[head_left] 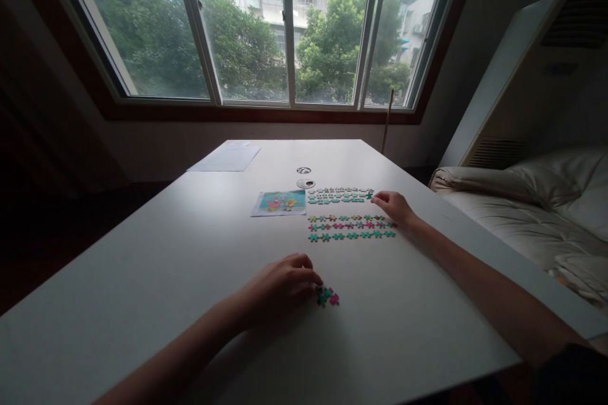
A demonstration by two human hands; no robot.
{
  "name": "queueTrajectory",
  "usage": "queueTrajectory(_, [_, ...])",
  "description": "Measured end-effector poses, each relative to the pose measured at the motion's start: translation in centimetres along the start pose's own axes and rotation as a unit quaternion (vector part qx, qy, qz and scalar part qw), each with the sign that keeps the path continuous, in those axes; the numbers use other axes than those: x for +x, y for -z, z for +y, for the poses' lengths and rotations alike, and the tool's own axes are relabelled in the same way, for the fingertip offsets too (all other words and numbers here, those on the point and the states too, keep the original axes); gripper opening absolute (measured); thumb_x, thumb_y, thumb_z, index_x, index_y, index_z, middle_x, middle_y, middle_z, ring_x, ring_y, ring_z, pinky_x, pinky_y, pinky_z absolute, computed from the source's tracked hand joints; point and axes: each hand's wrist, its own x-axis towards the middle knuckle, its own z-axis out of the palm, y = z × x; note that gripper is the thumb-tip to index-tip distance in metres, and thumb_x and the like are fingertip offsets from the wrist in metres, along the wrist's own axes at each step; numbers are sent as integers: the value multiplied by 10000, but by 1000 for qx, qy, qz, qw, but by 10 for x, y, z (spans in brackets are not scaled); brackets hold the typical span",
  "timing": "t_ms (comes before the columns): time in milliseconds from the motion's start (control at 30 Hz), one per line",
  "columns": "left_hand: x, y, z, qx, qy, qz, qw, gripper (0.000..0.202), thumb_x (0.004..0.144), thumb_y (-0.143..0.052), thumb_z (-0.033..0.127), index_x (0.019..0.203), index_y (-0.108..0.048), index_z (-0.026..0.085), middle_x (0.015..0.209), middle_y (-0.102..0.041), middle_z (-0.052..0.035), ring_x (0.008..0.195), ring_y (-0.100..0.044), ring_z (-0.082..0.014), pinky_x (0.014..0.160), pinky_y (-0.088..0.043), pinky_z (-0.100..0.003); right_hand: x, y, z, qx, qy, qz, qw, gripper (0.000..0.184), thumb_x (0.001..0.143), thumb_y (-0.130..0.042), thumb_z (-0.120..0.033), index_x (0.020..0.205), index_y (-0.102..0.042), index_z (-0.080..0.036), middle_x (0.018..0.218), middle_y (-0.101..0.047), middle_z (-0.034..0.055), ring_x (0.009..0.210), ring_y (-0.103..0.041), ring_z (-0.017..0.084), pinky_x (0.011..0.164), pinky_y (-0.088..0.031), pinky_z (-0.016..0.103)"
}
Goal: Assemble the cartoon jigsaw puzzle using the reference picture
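Note:
My right hand (393, 205) reaches to the right end of the upper rows of jigsaw pieces (336, 197). Its thumb and fingers are pinched on a dark green jigsaw piece (369, 195) at the table surface. Close to me, my left hand (292, 278) is curled at the left side of a small pile of jigsaw pieces (327, 295), coloured green, pink and dark. Its fingertips are closed against the pile's edge; what they hold, if anything, is hidden. Between the hands lie more rows of coloured jigsaw pieces (351, 226). Left of the rows is a cartoon picture sheet (280, 203).
The white table (199, 253) carries everything. Two round inserts (305, 183) are set behind the picture sheet, and papers (225, 157) lie at the far left corner. Beyond are a window (251, 44), a stick (388, 117) and, to the right, a pale sofa (532, 202).

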Motion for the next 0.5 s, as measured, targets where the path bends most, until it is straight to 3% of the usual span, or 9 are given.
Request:
queueTrajectory(233, [2, -1, -1, 12, -8, 8, 1000, 176, 845, -487, 218, 918, -648, 225, 919, -543, -47, 791, -554, -145, 718, -442, -242, 6, -4, 21, -44, -37, -34, 998, 251, 733, -514, -358, 719, -677, -167, 640, -652, 19, 595, -554, 136, 543, -356, 220])
queueTrajectory(500, [4, -2, -3, 15, -4, 15, 1000, 170, 836, -492, 218, 917, -641, 223, 924, -551, -45, 775, -550, -139, 715, -441, -241, 7, -2, 30, -99, -25, 13, 995, 223, 739, -536, -344, 771, -653, -158, 686, -635, 44, 606, -545, 147, 569, -365, 242])
